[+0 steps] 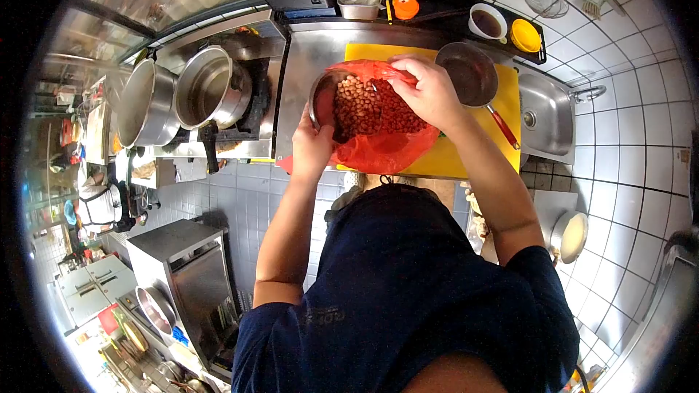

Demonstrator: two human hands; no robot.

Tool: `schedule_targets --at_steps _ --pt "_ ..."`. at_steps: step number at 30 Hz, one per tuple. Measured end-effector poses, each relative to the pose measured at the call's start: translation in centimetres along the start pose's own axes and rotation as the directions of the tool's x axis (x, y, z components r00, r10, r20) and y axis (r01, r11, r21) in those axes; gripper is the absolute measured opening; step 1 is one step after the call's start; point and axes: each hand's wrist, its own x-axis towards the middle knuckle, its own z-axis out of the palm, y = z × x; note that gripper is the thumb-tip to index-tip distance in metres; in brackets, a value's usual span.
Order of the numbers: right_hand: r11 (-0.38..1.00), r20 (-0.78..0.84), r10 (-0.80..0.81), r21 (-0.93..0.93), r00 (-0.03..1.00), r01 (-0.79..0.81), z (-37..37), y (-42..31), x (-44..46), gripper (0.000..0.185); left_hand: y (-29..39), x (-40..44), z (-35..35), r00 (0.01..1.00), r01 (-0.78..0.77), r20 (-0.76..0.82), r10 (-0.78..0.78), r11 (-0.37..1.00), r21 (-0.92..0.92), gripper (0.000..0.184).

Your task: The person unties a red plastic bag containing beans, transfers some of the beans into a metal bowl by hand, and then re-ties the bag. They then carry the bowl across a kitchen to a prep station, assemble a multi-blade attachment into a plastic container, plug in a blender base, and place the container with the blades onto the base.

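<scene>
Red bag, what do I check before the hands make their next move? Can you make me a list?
1. Left hand steadies the bowl: ok, it grips the side.
2. Right hand has the red bag: ok, it pinches the top edge.
3. Contents can be seen: ok, brown beans or nuts show.
4. Pan off the yellow board: not ok, it sits there, near the right hand.
5. Bag has no holes underneath: cannot tell, its underside is hidden.

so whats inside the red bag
Many small, rounded, reddish-looking pieces, perhaps beans or nuts, show in the red bag. The uppermost ones and the bag's sides hide whatever lies deeper.
</scene>
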Motion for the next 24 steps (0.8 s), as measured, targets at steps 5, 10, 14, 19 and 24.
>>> schedule_targets --at_steps 5,10,14,19,24 --pt "0.999 -0.020 0.027 0.033 0.999 -0.027 0.3 0.1 0.1 0.021 0.6 -0.7 -1.1 0.989 0.143 0.044 -0.139 0.983 -0.116 0.046" --pt "1.000 0.002 0.022 0.003 1.000 -0.022 0.6 -0.2 0.4 0.022 -1.1 -0.7 -1.6 0.980 0.200 0.059 -0.192 0.900 -0.387 0.038" --pt "0.998 0.026 0.060 0.033 0.998 -0.061 0.7 -0.3 0.6 0.021 -1.6 -1.5 -2.6 0.958 0.286 0.095 -0.271 0.872 -0.397 0.035" --pt "0.999 0.032 0.027 -0.020 0.999 -0.027 0.8 -0.5 0.9 0.021 -0.9 -2.6 -2.8 0.944 0.328 0.126 -0.306 0.821 -0.467 0.034" --pt "0.993 0.054 0.116 0.022 0.992 -0.117 0.7 -1.3 1.2 0.020 1.2 -3.4 -1.2 0.965 0.232 -0.003 -0.260 0.865 -0.445 0.039"
